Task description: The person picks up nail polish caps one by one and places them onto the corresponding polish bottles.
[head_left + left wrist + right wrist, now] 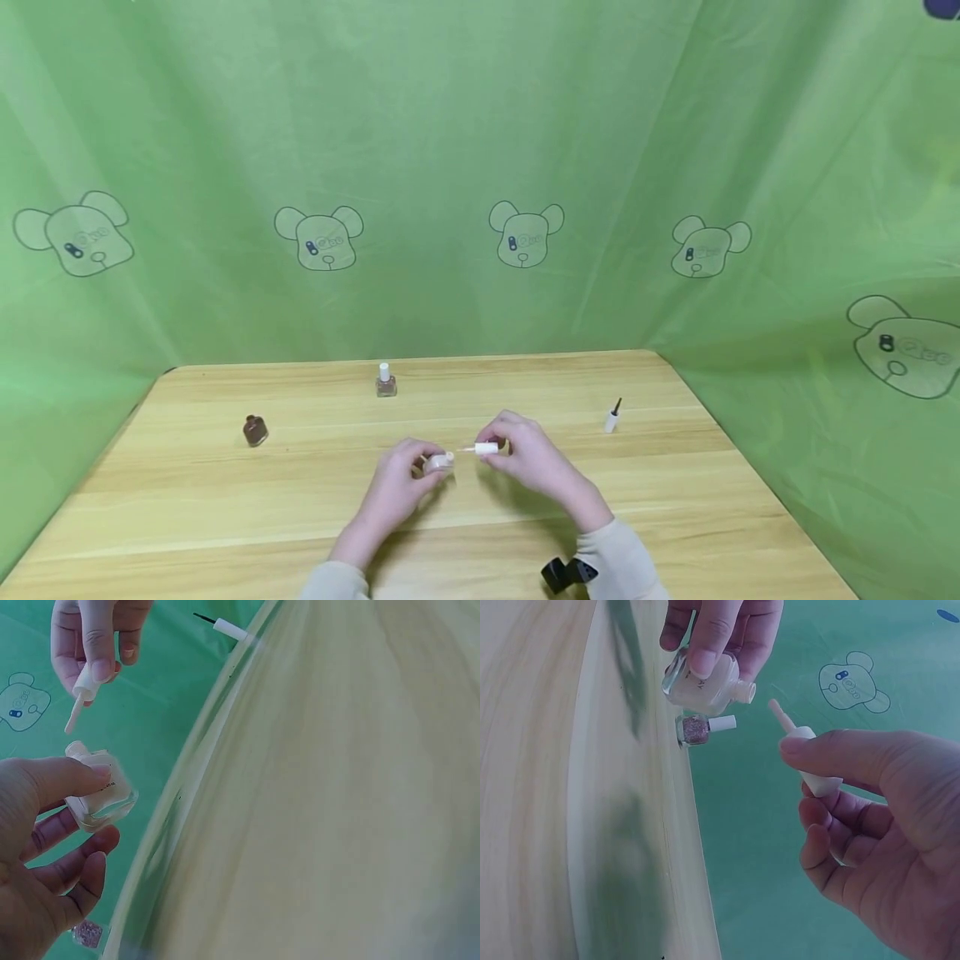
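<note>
My left hand [401, 479] pinches a small clear glass nail polish bottle [703, 684] of pale polish, tilted with its uncapped neck toward the right. Thumb and fingers grip its flat sides. Opposite it, my right hand [528, 454] holds the white nail polish cap [486, 448] between thumb and fingers. The brush [781, 715] on that cap is coated in pale polish and points at the bottle's mouth, a short gap away. Both hands are over the middle of the wooden table.
A capped glittery pink polish bottle [386, 385] stands at the back of the table [225, 517]. To the left is an uncapped dark brown bottle [256, 431]. On the right stands a white cap [611, 422], its dark brush upward. Green curtains [420, 125] enclose the table.
</note>
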Available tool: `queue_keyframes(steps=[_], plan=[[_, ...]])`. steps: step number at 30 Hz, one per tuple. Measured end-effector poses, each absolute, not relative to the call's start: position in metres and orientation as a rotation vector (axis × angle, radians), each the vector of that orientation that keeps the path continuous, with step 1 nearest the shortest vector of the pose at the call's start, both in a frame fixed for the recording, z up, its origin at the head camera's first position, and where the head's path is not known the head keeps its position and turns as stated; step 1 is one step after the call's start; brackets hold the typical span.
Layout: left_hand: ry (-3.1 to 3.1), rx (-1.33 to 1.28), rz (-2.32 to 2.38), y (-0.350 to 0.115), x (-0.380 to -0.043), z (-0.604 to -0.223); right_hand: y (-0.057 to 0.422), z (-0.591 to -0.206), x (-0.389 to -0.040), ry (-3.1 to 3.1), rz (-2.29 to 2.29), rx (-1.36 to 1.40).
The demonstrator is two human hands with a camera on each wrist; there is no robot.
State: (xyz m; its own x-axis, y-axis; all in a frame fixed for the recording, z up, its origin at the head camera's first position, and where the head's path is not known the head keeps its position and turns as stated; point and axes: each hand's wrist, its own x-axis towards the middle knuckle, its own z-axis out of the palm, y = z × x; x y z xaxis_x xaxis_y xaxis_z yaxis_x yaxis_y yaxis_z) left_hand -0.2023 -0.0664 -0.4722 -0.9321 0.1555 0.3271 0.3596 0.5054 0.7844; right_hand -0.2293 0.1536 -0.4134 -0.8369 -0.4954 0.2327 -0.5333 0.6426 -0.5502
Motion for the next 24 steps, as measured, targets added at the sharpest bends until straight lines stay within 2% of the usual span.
queue_keyframes(steps=[24], plan=[[-2.555, -0.482, -1.407, -0.0604, -0.1994, -0.4702, 0.1496, -0.413, -0.2263, -2.783, 0.869, 0.963]])
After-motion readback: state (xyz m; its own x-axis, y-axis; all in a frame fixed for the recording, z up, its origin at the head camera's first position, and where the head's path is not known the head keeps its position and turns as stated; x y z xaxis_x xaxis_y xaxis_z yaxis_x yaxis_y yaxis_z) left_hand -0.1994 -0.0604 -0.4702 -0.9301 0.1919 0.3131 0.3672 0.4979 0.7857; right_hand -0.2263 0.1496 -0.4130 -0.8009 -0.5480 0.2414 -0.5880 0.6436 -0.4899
